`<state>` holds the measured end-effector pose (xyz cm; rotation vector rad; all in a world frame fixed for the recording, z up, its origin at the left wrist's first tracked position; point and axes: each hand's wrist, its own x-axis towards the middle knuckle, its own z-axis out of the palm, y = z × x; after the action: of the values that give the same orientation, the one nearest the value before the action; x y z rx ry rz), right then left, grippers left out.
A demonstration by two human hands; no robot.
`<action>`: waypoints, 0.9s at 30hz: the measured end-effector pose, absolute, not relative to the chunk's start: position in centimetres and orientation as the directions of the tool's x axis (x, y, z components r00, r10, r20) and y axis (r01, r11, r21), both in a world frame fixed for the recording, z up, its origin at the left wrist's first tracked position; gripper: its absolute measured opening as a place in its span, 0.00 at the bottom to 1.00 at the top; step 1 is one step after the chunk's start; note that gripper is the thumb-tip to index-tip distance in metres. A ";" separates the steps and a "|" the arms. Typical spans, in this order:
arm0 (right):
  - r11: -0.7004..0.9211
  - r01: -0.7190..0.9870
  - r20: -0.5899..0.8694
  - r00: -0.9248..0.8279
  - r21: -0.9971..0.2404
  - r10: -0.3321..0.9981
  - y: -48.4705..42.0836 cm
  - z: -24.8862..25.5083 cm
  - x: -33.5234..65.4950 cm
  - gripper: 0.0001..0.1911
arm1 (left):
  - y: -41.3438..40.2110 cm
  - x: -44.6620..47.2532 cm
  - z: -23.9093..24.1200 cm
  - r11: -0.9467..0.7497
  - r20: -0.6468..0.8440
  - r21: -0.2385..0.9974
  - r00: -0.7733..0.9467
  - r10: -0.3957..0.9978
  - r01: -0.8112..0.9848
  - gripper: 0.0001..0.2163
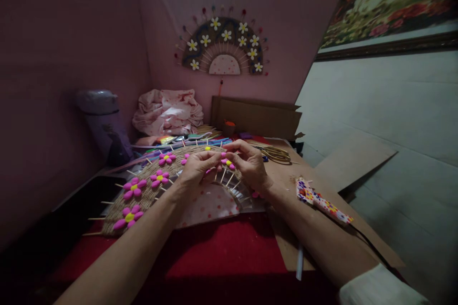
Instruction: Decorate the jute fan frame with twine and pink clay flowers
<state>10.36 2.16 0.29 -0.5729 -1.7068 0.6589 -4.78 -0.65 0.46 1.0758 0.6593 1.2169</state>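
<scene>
Pot (229,128), orange at top, stands beyond left hand (199,167) and right hand (250,164), each pinched narrow at pink flower (228,162).

Two hands in the middle of the frame, left hand (200,167) and right hand (249,164)! Two fans now: one wall fan (224,64) upper centre, one woven fan (211,205) below. White flowers (226,35) up top, and that's ten! Centre left, four pink flowers (159,178) show whole; others, partly covered, can't be tallied. One framed picture (390,12) upper right, one flask (103,126) left, one cloth bundle (168,112) left of centre, one glue gun (324,203) right!
</scene>
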 end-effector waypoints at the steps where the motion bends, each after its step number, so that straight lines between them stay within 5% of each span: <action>1: 0.731 0.048 0.707 -0.219 -0.681 0.673 2.2 0.3 10.4 0.07 | -0.7 -4.8 0.5 -0.017 0.134 0.912 0.259 0.956 -0.411 0.15; 5: 0.787 0.075 0.761 -0.213 -0.612 0.612 2.2 0.4 10.4 0.07 | -0.7 -4.7 0.5 -0.010 0.122 0.914 0.250 0.960 -0.406 0.17; 27: 0.766 0.040 0.744 -0.212 -0.641 0.634 2.3 0.2 10.3 0.06 | -0.6 -4.9 0.3 -0.003 0.125 0.913 0.272 0.954 -0.408 0.17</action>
<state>10.32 2.30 0.18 -0.5335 -1.7171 0.5929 -4.86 -0.55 0.27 1.0722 0.6600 1.2048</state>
